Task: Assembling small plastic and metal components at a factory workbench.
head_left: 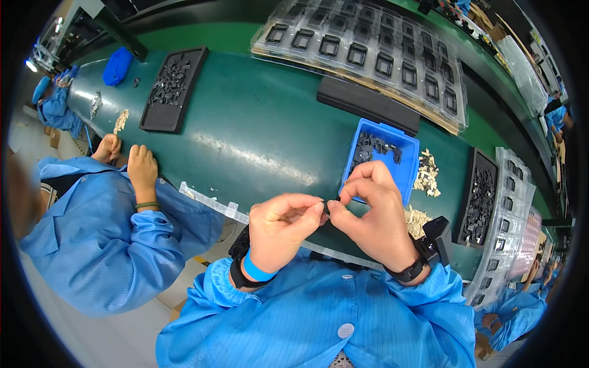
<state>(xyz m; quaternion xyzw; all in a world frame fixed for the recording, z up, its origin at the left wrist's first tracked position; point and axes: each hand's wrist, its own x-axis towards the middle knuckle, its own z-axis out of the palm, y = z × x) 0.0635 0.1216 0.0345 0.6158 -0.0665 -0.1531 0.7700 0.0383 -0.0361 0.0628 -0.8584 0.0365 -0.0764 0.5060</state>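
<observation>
A: What occupies the worker at the green bench [245, 116]?

B: A small dark part [326, 207], pinched at the fingertips above the near edge. Most of it is hidden, and its exact shape is too small to make out.

A: And the hands?

B: The left hand [279, 224] closes thumb and forefinger on the part from one side; the right hand [377, 205] does the same from the other. Their fingertips all but meet.

A: What lies nearby?

B: Just beyond the right hand, a blue bin [403, 176] holds loose black pieces [367, 150]. Pale bits [427, 175] lie scattered beside it, with more near the right wrist. Farther right, a black tray [471, 164] is filled with small dark pieces.

A: And behind?

B: Clear trays [392, 58] of square black frames span the back of the bench. At left, a co-worker [116, 239], also in blue, leans at the edge, near another black tray [196, 76] of dark pieces.
</observation>
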